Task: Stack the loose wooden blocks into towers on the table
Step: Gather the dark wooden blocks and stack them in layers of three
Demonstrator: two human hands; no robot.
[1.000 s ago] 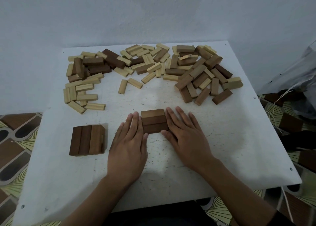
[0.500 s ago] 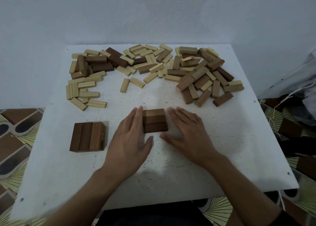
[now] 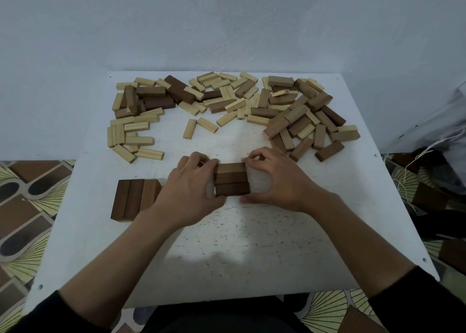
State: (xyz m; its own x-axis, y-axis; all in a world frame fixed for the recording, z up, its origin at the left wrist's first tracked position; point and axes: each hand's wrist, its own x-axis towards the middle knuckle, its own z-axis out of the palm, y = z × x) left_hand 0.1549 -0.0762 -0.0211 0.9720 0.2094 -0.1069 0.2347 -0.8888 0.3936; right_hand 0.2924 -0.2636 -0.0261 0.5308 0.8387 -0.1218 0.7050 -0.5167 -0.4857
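Wooden blocks (image 3: 181,90), pale and dark brown, mostly loose; towers barely begun.
Left grip (image 3: 191,188) and right grip (image 3: 277,183) clasp a dark three-block layer (image 3: 232,178); another low stack (image 3: 131,201) sits to their left.

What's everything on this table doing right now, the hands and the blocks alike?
left hand: fingers curled, gripping the left end of the brown block row.
right hand: fingers curled, gripping its right end.
brown block row: three side by side on the table, between both hands.
brown stack: upright near the left edge, untouched.
loose blocks: scattered unstacked along the far side.
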